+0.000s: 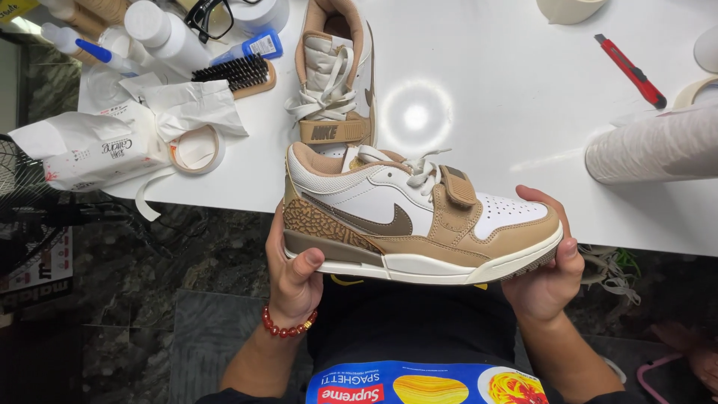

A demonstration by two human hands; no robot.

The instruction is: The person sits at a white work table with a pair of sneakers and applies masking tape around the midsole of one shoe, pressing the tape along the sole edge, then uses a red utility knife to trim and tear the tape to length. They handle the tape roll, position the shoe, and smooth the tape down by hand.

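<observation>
I hold a tan and white sneaker [419,221] on its side profile, toe pointing right, above my lap at the table's near edge. My left hand [293,277], with a red bead bracelet on the wrist, cups the heel and sole from below. My right hand [547,273] grips the toe end, thumb on the sole edge. The matching second sneaker [333,75] stands on the white table [486,97] just behind, heel toward me, laces loose.
At the table's left lie a wooden brush [239,73], white bottles [164,34], black glasses [209,16], a tape roll [196,150] and crumpled wipes [90,146]. A red utility knife [632,71] and a white film roll [651,146] lie at right. Dark stone floor below.
</observation>
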